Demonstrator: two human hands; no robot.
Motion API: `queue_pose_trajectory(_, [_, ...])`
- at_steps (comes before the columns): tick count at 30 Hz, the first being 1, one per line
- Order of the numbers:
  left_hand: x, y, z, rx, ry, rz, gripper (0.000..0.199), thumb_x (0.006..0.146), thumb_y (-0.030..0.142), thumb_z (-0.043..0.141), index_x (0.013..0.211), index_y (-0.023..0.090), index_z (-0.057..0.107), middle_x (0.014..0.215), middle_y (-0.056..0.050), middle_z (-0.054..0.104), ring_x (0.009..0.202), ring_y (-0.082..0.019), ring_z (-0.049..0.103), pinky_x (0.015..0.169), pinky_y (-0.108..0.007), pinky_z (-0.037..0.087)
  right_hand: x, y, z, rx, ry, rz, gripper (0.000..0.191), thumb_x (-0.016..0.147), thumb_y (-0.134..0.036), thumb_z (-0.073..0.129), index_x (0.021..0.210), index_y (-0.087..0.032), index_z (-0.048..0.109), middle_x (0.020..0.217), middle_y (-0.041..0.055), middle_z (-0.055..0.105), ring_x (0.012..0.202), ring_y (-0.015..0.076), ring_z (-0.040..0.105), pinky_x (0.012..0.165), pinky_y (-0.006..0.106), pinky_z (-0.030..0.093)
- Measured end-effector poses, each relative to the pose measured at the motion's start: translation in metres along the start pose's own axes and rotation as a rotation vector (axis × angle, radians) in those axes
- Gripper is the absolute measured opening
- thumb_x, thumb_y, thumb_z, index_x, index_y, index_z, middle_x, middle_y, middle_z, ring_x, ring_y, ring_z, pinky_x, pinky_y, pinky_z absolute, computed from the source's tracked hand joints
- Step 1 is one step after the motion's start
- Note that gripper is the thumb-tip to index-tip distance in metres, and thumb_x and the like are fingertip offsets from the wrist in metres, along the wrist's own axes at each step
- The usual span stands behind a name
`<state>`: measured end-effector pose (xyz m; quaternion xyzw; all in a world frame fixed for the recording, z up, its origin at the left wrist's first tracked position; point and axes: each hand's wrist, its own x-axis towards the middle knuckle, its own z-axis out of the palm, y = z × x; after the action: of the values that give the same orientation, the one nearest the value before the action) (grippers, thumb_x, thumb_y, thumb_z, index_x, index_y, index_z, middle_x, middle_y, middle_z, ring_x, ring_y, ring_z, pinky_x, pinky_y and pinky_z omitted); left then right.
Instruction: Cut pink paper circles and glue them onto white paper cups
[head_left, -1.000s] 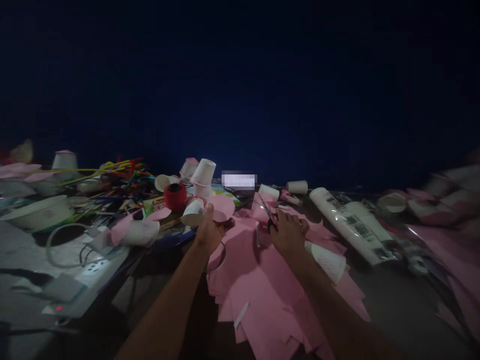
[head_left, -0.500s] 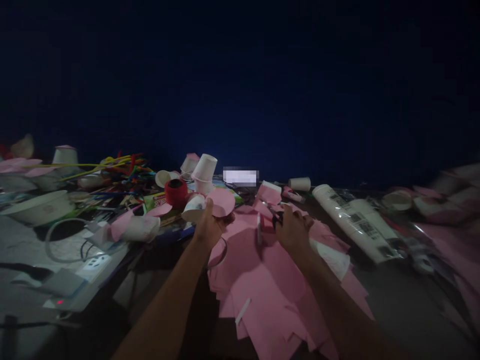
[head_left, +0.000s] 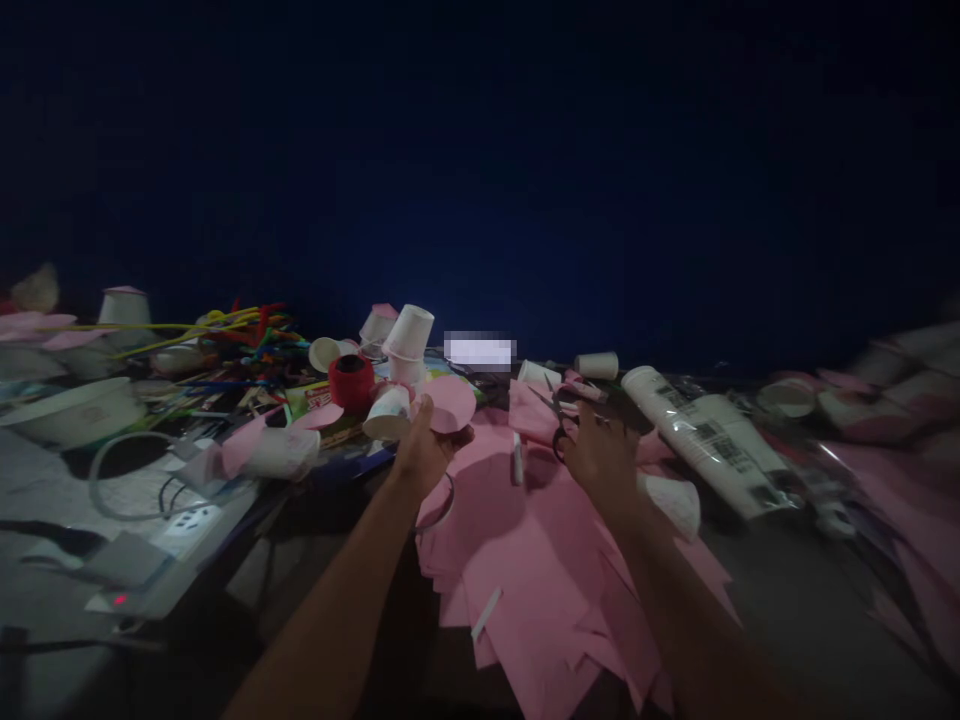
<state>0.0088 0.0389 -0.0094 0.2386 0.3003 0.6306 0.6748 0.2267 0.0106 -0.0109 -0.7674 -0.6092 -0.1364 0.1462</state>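
In the head view, my left hand (head_left: 424,455) pinches a round pink paper disc (head_left: 448,403) at its left edge. My right hand (head_left: 600,460) is closed around the handles of dark scissors (head_left: 558,415), whose blades stand apart and point up and left. Beneath both hands spreads an untidy pile of pink paper sheets (head_left: 517,560). A small white stick-like piece (head_left: 517,460) is on the pile between the hands. By the scissors' blades is a pink paper piece (head_left: 527,408). Close to my right wrist, a white paper cup (head_left: 673,505) lies on its side.
Left of my hands are a red roll (head_left: 351,384), stacked paper cups (head_left: 409,333), colourful pipe cleaners (head_left: 255,325), a white bowl (head_left: 71,410) and a power strip (head_left: 184,535) with cables. Wrapped cup sleeves (head_left: 675,425) lie on the right.
My right hand has shifted slightly, and the scissors' spread blades now show more clearly. The pink piece by the blades sits lower, baring the white cup behind. My left hand still grips the disc.
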Motion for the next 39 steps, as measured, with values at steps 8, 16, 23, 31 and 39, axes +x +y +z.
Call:
queue_pose_trajectory(8, [-0.001, 0.0, 0.001, 0.021, -0.014, 0.0, 0.039, 0.079, 0.048, 0.054, 0.101, 0.016, 0.054, 0.076, -0.005, 0.062, 0.059, -0.015, 0.058, 0.057, -0.033, 0.053, 0.003, 0.003, -0.001, 0.019, -0.074, -0.107, 0.05, 0.081, -0.024, 0.046, 0.128, -0.012, 0.037, 0.097, 0.016, 0.066, 0.088, 0.0279, 0.061, 0.073, 0.035, 0.038])
queue_pose_trajectory(16, [0.001, -0.003, -0.002, 0.003, -0.03, 0.006, 0.038, 0.08, 0.046, 0.053, 0.107, 0.019, 0.052, 0.079, -0.005, 0.062, 0.062, -0.016, 0.058, 0.057, -0.033, 0.053, 0.006, 0.003, 0.001, 0.041, -0.121, -0.054, 0.061, 0.079, -0.022, 0.046, 0.134, -0.006, 0.023, 0.093, 0.017, 0.065, 0.084, 0.0262, 0.063, 0.066, 0.031, 0.04])
queue_pose_trajectory(23, [0.0, -0.003, 0.0, -0.003, -0.05, 0.005, 0.035, 0.08, 0.046, 0.053, 0.1, 0.018, 0.055, 0.077, -0.005, 0.062, 0.06, -0.015, 0.058, 0.055, -0.032, 0.053, 0.009, 0.005, 0.002, -0.004, -0.07, -0.002, 0.038, 0.083, -0.031, 0.045, 0.115, -0.011, 0.046, 0.083, 0.0141, 0.066, 0.083, 0.0274, 0.062, 0.07, 0.034, 0.039])
queue_pose_trajectory(31, [0.001, -0.003, -0.001, -0.027, -0.049, 0.019, 0.035, 0.079, 0.046, 0.054, 0.1, 0.017, 0.056, 0.08, -0.005, 0.062, 0.063, -0.016, 0.058, 0.054, -0.032, 0.053, 0.009, 0.01, 0.006, 0.081, 0.156, -0.061, 0.028, 0.079, -0.024, 0.049, 0.104, -0.016, 0.06, 0.103, 0.0154, 0.055, 0.093, 0.0277, 0.053, 0.076, 0.037, 0.038])
queue_pose_trajectory(39, [0.003, -0.002, -0.001, -0.041, -0.002, 0.018, 0.036, 0.078, 0.045, 0.057, 0.102, 0.018, 0.054, 0.079, -0.005, 0.061, 0.062, -0.016, 0.058, 0.054, -0.031, 0.052, -0.002, -0.007, 0.013, 0.21, -0.105, -0.563, 0.03, 0.082, -0.014, 0.041, 0.105, -0.017, 0.06, 0.106, 0.0077, 0.061, 0.099, 0.0211, 0.051, 0.091, 0.034, 0.032])
